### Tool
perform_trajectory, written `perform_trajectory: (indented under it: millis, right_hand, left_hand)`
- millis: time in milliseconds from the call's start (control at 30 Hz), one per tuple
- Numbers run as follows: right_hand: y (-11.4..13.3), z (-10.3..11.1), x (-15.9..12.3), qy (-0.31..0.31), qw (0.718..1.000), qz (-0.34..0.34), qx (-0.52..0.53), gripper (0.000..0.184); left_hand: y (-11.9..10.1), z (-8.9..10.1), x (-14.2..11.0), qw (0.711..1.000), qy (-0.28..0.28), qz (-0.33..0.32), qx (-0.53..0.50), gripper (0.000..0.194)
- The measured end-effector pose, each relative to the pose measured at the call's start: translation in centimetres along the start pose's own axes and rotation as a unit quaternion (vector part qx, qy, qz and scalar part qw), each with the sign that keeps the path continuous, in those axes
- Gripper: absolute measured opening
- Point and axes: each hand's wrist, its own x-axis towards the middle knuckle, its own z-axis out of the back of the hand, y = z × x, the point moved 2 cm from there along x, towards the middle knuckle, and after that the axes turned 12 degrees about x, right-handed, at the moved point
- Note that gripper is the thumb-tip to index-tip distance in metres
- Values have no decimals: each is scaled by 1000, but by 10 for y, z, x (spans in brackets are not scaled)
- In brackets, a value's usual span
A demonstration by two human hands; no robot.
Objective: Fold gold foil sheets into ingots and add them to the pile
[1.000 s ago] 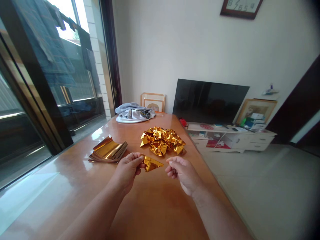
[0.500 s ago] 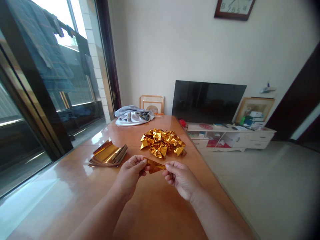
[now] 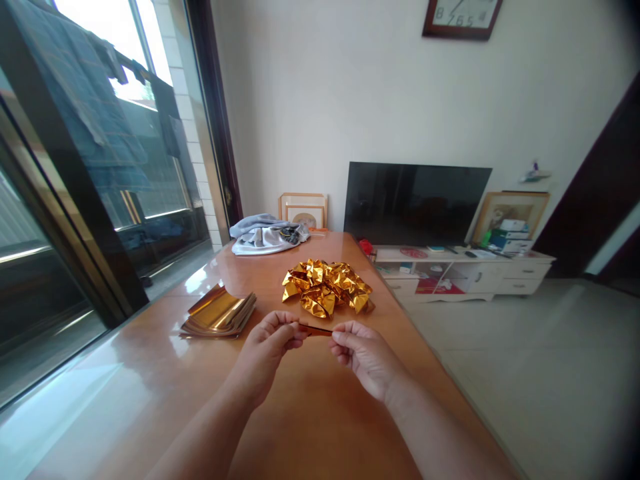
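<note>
My left hand (image 3: 267, 350) and my right hand (image 3: 367, 357) pinch opposite ends of a folded gold foil piece (image 3: 316, 329), which appears as a thin strip edge-on between them. Just beyond my hands, a crumpled heap of shiny gold foil (image 3: 326, 288) lies on the polished wooden table (image 3: 310, 400). Neither hand touches the heap. Left of my left hand lies a stack of flat gold foil sheets (image 3: 219, 313), with its top sheet curling upward.
A crumpled grey-white cloth (image 3: 267, 237) lies at the table's far end, with picture frames (image 3: 303, 211) behind it. A glass door (image 3: 100, 187) runs along the left. A black television (image 3: 417, 203) stands on a white cabinet (image 3: 463, 273) beyond the table's right edge.
The foil piece has gone from a wider folded shape, held mainly by my left hand, to a thin strip pinched by both hands. My hands have drawn closer together.
</note>
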Motion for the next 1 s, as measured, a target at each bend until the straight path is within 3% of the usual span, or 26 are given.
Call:
perform_trajectory:
  millis: [333, 533, 767, 1000]
  right_hand:
    - [-1, 3, 2, 21, 999, 24, 6, 26]
    - [-4, 5, 4, -6, 1000, 13, 6, 23]
    - [-6, 11, 7, -18, 997, -68, 46, 25]
    - [-5, 8, 6, -47, 997, -52, 40, 20]
  left_hand:
    - [3, -1, 1, 999, 12, -21, 29, 23]
    - [-3, -3, -1, 993, 21, -53, 99, 17]
    - [-3, -7, -4, 966, 56, -139, 209, 14]
    - [7, -7, -1, 931, 51, -206, 297, 7]
